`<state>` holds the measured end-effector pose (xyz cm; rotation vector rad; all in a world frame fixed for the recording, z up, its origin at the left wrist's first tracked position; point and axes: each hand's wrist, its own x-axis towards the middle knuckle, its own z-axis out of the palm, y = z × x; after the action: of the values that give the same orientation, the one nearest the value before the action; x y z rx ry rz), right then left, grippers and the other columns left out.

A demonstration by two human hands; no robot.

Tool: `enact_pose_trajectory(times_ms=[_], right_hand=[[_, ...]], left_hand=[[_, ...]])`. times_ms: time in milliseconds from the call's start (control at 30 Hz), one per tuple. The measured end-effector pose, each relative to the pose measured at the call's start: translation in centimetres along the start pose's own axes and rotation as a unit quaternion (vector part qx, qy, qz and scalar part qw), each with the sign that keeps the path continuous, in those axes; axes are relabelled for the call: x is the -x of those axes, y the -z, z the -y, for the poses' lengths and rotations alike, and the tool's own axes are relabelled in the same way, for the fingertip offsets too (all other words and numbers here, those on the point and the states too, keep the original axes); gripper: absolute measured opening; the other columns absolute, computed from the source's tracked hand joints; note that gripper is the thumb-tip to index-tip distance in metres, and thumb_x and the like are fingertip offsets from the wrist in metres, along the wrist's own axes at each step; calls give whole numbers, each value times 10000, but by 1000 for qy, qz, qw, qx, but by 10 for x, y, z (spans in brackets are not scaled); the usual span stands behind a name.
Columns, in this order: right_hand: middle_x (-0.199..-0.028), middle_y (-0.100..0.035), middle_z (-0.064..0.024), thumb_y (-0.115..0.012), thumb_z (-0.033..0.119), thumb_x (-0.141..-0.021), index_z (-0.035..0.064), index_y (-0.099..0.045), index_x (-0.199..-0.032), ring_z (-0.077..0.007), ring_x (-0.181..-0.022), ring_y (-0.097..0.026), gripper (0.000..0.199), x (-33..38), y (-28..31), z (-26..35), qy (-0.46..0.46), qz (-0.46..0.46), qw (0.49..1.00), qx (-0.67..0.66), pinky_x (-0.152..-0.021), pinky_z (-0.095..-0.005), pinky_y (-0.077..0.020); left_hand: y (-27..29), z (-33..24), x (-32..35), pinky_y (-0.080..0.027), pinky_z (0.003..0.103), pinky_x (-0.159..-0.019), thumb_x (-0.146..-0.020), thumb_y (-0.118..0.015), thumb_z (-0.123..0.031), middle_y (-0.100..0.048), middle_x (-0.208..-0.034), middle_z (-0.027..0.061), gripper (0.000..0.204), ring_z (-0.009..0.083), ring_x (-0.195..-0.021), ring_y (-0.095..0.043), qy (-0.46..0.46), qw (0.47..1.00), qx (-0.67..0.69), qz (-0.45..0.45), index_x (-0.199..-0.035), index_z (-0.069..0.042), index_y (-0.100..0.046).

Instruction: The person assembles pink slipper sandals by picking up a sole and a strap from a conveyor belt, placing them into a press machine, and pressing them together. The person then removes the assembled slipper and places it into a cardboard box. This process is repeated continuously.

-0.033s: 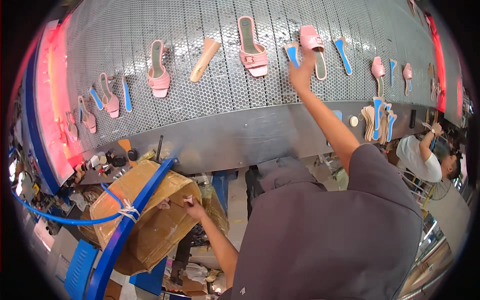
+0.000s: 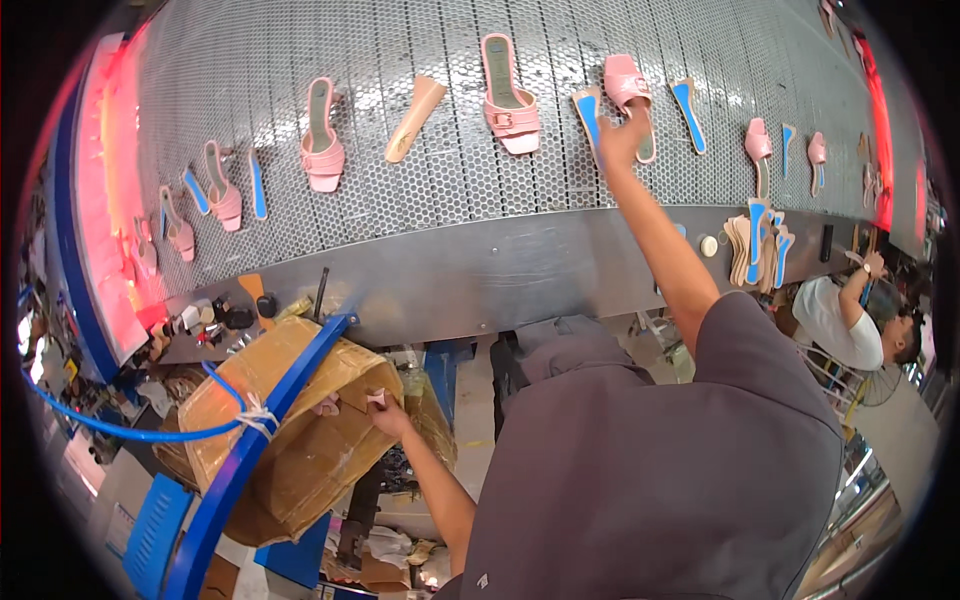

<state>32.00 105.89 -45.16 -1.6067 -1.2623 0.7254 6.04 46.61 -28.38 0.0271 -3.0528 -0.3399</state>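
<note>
Two hands worked apart, one low at a box, one high on the belt.

The left hand [image 2: 385, 412] pinched a small pale piece at the cardboard box [image 2: 300, 440]; the right hand [image 2: 622, 135] touched the pink sandal [image 2: 630, 95] on the perforated conveyor [image 2: 450, 200], its grip unclear. The sandal looked light and stiff-soled, best taken by its sole edges.

We see a perforated metal belt [image 2: 450, 170], dull grey, above a smooth brushed steel panel [image 2: 480, 275]. The pink sandals [image 2: 322, 150] look like glossy synthetic leather, perhaps. The cardboard box [image 2: 300, 440] is matt, creased brown; the sleeve [image 2: 760, 380] soft grey cloth.
</note>
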Motion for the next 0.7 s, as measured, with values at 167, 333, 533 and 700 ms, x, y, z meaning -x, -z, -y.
enact_pose_trajectory(times_ms=[167, 333, 533, 700], right_hand=[[-1493, -350, -263, -810, 85, -735, 1, -27, -1549, -342, -1292, -474, 1132, -82, 39, 32, -327, 180, 794, -479, -1026, -439, -433], [-1384, -477, -224, -823, 174, -777, -28, -381, -1401, -315, -1212, -552, 791, 27, 95, 161, 211, -14, 968, 134, -1012, -431, -456], [-1271, -516, -145, -738, 238, -877, 10, -425, -1377, -215, -1060, -591, 633, 268, 178, 265, 110, 295, 888, -335, -840, -314, -540], [-1270, -559, -147, -603, 310, -937, 3, -419, -1393, -266, -1108, -622, 579, 413, 233, 302, -18, 679, 687, -259, -898, -371, -528]], left_hand=[[0, 56, -17, -475, 448, -740, -829, -728, -225, -665, -908, 189, 310, 372, -831, -621, -92, 993, 77, 4, -983, 21, -619], [33, 122, -21, -492, 431, -769, -833, -717, -211, -679, -885, 169, 262, 362, -834, -640, -79, 996, 40, -17, -965, -1, -632], [75, 195, 41, -515, 271, -764, -937, -666, -110, -644, -925, 28, 73, 159, -866, -637, 54, 660, 744, 85, -986, -81, -620], [153, 188, 158, -543, 348, -899, -965, -616, -101, -623, -1148, 80, 139, 242, -1048, -650, 147, 401, 900, 90, -1097, -75, -577]])
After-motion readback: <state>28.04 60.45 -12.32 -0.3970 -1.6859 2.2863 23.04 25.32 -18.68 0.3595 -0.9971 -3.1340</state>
